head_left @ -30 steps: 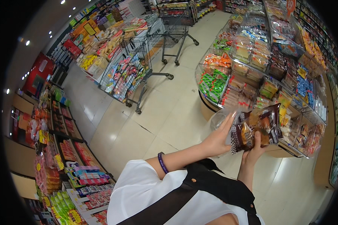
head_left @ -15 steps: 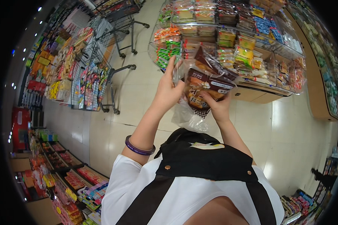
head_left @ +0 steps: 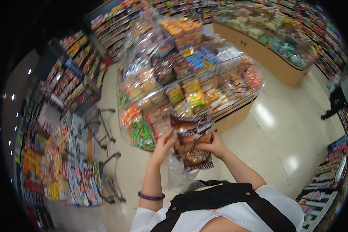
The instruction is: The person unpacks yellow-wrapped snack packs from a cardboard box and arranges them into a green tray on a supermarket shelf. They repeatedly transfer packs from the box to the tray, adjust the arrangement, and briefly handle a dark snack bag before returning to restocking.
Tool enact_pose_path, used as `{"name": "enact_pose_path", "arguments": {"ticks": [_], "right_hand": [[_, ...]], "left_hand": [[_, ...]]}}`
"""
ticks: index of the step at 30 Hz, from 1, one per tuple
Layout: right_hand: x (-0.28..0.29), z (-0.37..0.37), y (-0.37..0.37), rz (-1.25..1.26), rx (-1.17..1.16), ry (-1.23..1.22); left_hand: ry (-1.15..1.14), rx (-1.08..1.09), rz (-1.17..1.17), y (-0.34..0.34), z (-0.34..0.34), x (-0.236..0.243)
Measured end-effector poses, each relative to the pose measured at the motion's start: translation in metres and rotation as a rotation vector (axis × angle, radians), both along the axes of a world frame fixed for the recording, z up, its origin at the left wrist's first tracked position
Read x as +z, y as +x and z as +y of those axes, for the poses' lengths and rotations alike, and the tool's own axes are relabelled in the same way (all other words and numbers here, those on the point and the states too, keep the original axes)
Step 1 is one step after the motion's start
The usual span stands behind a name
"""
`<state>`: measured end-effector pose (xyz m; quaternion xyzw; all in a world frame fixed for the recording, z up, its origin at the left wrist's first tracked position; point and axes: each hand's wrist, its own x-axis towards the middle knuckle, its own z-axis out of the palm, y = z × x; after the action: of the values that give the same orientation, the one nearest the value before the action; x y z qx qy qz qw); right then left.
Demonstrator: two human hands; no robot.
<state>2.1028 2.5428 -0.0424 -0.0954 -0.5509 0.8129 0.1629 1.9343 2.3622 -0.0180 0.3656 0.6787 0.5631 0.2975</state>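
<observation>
In front of my black apron, my right hand (head_left: 214,147) grips a brown snack packet (head_left: 195,149) by its right side, thumb across the front. The packet has a checkered lower edge, and a second brown packet seems to overlap it at the top. My left hand (head_left: 163,149) is at the packet's left side, fingers curled around a clear plastic bag (head_left: 181,173) that hangs under and beside the packet. Blur hides exactly how the fingers close on the plastic. Just beyond both hands stands a display bin (head_left: 236,112) full of wrapped snacks.
To the left are wire shopping carts (head_left: 92,127) next to a stand of packaged goods (head_left: 58,158). A second wooden counter (head_left: 259,48) runs along the far right. Low shelves (head_left: 324,174) stand at the near right. Pale tiled floor (head_left: 266,143) lies between them.
The view has swung up and turned, so the display bin sits further left and far shelves show. Both hands remain at the packet; my left hand has come closer to its left edge.
</observation>
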Motion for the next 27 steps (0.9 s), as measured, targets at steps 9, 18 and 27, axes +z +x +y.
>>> {"name": "enact_pose_path", "arguments": {"ticks": [9,18,27], "right_hand": [[0.023,0.012,0.017,0.021,-0.315,0.46],[0.027,0.07,0.043,0.064,-0.457,0.263],[0.054,0.008,0.069,0.064,-0.037,0.744]], "left_hand": [[0.169,-0.085,-0.311,0.063,0.059,-0.016],[0.647,-0.014,-1.072,0.056,0.069,-0.027],[0.758,0.085,-0.983,0.036,0.067,-0.039]]}}
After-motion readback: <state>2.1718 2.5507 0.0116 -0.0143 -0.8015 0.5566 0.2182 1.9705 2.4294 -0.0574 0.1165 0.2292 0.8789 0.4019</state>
